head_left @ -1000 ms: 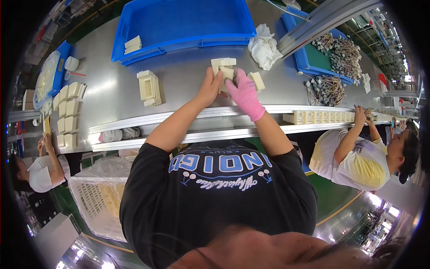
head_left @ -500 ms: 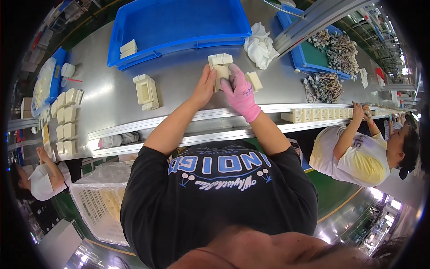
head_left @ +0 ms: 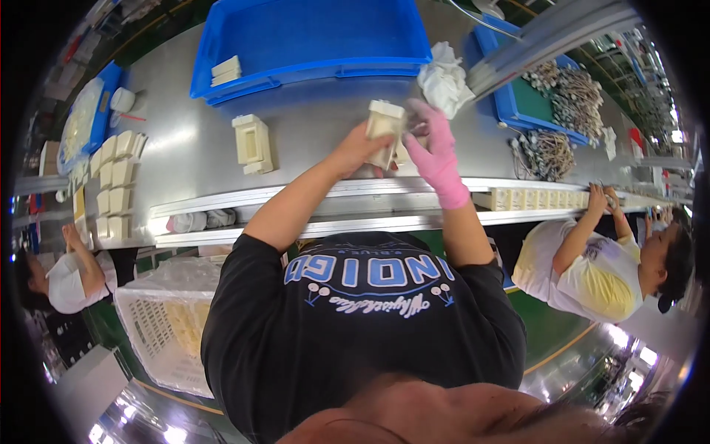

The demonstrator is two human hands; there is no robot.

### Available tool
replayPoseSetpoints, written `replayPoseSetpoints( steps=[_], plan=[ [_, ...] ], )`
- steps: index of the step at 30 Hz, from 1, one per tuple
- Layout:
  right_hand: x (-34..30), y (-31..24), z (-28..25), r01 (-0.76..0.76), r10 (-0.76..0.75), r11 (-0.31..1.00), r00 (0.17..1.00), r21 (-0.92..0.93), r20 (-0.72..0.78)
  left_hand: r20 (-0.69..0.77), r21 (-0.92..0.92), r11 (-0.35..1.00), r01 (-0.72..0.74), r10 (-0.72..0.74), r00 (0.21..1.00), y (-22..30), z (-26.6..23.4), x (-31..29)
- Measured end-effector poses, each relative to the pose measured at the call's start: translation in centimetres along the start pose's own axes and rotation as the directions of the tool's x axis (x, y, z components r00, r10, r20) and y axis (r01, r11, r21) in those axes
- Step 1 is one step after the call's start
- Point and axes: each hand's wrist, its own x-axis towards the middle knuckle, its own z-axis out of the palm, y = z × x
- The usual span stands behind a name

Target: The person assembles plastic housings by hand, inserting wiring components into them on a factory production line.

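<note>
My bare left hand [head_left: 355, 150] grips a cream plastic housing [head_left: 385, 118] from its left side, above the steel worktable [head_left: 318, 111]. Just to the right is my right hand [head_left: 435, 152] in a pink glove with grey-stained fingertips. Its fingers are spread and somewhat blurred, and I see nothing held in them. Another cream piece [head_left: 401, 153] shows partly between the hands, mostly hidden. A second cream housing [head_left: 253, 145] with a rectangular opening rests on the table to the left.
A big blue tray [head_left: 310, 74] with a few cream pieces [head_left: 226, 70] lies ahead. Beside it are a crumpled white cloth [head_left: 444, 80] and a metal post [head_left: 547, 48]. Wire bundles [head_left: 546, 154] lie at right, stacked cream parts [head_left: 115, 185] at left. Co-workers sit on both sides.
My right hand has come off the front of the housing and moved right, fingers spreading. My left hand still holds the housing, now turned and tilted. The whole view has shifted slightly.
</note>
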Motion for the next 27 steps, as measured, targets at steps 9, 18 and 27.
replayPoseSetpoints(
  steps=[9,18,27],
  plan=[
    [-2.7,-2.2,-4.1,-0.191,0.2,0.979,0.88,-0.066,0.43,0.344,0.698,0.694,-0.175,-0.11,0.933,4.4,-4.3,-2.6],
    [-7.9,4.3,-8.5,-0.16,0.137,0.409,0.984,-0.898,-0.113,-0.204,0.905,-0.306,0.296,0.299,0.932,9.0,-21.8,-6.0],
    [1.8,11.4,-3.4,-0.343,0.554,0.52,0.832,-0.782,0.003,-0.211,0.971,0.179,0.157,0.336,0.918,11.1,-22.4,-4.3]
  ],
)
